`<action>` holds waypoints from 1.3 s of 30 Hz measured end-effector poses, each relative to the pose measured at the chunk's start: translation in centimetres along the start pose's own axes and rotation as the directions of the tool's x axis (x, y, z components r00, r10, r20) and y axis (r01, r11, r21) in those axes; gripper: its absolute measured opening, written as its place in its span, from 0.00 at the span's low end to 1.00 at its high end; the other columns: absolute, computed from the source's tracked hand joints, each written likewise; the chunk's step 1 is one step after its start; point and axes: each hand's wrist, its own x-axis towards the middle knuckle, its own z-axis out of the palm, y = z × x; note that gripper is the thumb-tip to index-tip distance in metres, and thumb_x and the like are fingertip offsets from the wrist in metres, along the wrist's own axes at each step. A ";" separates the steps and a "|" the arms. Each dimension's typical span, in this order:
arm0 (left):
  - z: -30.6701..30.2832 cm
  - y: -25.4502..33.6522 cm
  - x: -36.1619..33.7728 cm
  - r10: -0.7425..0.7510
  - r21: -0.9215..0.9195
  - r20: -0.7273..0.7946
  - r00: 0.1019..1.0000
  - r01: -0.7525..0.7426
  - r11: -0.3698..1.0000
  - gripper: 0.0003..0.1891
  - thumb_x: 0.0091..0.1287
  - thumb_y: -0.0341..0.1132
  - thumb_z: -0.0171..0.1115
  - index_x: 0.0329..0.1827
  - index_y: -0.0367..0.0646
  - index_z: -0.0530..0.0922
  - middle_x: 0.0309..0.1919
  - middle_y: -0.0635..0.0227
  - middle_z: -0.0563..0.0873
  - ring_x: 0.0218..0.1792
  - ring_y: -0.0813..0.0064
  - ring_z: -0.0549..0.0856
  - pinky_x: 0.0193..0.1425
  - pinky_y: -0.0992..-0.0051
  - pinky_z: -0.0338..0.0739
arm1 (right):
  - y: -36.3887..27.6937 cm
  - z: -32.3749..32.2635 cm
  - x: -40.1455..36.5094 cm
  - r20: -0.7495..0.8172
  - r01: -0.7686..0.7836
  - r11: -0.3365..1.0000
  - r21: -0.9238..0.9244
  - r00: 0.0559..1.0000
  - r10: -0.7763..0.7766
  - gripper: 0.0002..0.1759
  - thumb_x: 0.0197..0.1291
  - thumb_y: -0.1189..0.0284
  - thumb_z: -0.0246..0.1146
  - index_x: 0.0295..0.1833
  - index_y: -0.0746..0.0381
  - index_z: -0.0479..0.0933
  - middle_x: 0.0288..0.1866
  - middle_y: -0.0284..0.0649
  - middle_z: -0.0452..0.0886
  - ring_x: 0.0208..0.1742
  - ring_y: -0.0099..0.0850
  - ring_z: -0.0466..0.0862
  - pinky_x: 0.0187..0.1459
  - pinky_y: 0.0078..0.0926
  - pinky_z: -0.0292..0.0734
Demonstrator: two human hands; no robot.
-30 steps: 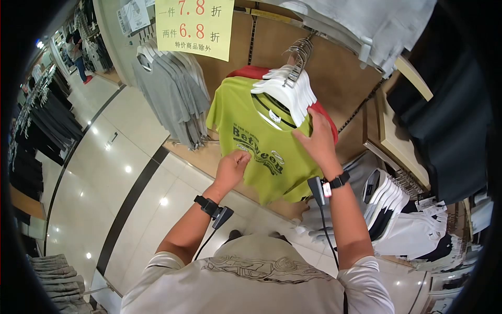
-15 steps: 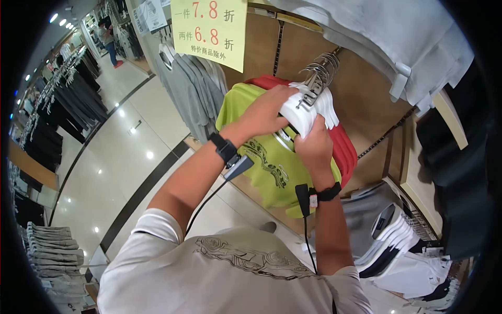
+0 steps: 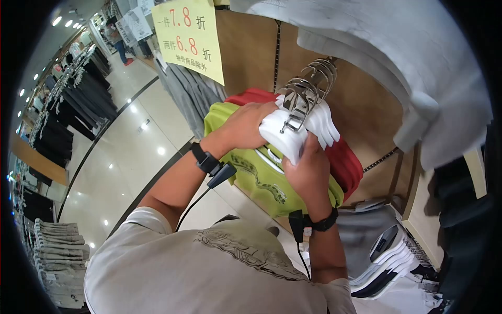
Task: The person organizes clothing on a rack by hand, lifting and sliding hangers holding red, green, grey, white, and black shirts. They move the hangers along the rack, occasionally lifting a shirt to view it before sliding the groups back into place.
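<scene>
clothing shop, glossy pale floor (image 3: 120,152) with ceiling lights mirrored in it. starting closest: the person's own beige printed shirt (image 3: 219,272) fills the bottom of the view, both bare arms reaching up and forward. each wrist has a black strap with a small dark gadget and a cable hanging off it, left one (image 3: 209,163), right one (image 3: 311,224).

left hand (image 3: 246,125) is curled over the top left of a tight bunch of white hangers (image 3: 285,137), fingers closed down on the front one. right hand (image 3: 308,170) comes up from underneath and is wrapped on the lower edge of the same bunch, so both hands are clamped on it, one either side, nearly touching each other. can't see the right fingertips, they're behind the plastic.

the hangers sit on a rail arm by their metal hooks (image 3: 306,89), all packed together. a lime green t-shirt (image 3: 261,180) with dark print hangs from the front one, right under the hands, and red t-shirts (image 3: 348,162) are stacked behind it.

behind that is a wooden wall panel (image 3: 251,57). pale garments (image 3: 397,57) hang above to the right, grey shirts (image 3: 191,94) to the left, and a yellow price sign (image 3: 189,34) with red numbers sits over those. low right, another row of white hangers (image 3: 389,251) on light and dark clothes.

further off on the left – racks of dark clothes (image 3: 73,110), a folded grey stack (image 3: 57,256), and another person (image 3: 117,39) way down the aisle.
</scene>
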 end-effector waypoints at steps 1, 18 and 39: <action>-0.2 0.1 0.0 0.007 -0.004 0.033 0.999 -0.007 1.000 0.18 0.57 0.35 0.70 0.49 0.41 0.78 0.43 0.50 0.88 0.48 0.43 0.85 0.53 0.52 0.78 | -0.1 0.0 0.3 0.000 -0.008 1.000 -0.016 1.000 0.008 0.38 0.48 0.73 0.74 0.65 0.67 0.65 0.50 0.59 0.81 0.47 0.60 0.84 0.48 0.55 0.81; 2.7 -2.5 -0.1 0.143 -0.256 -0.094 0.985 -0.163 0.953 0.17 0.50 0.28 0.67 0.43 0.38 0.75 0.32 0.49 0.86 0.39 0.43 0.86 0.48 0.51 0.78 | -4.4 -1.8 0.6 -0.034 -0.195 0.962 -0.191 0.981 0.193 0.29 0.52 0.79 0.65 0.62 0.64 0.68 0.46 0.60 0.84 0.49 0.63 0.84 0.50 0.55 0.79; 3.4 -7.7 4.3 0.272 -0.367 -0.212 0.939 -0.335 0.868 0.32 0.62 0.38 0.73 0.69 0.41 0.73 0.62 0.52 0.81 0.66 0.51 0.78 0.71 0.54 0.71 | -11.8 -2.1 -12.4 -0.112 -0.383 0.810 -0.444 0.921 0.373 0.16 0.55 0.77 0.65 0.51 0.66 0.75 0.35 0.53 0.86 0.40 0.59 0.87 0.41 0.42 0.82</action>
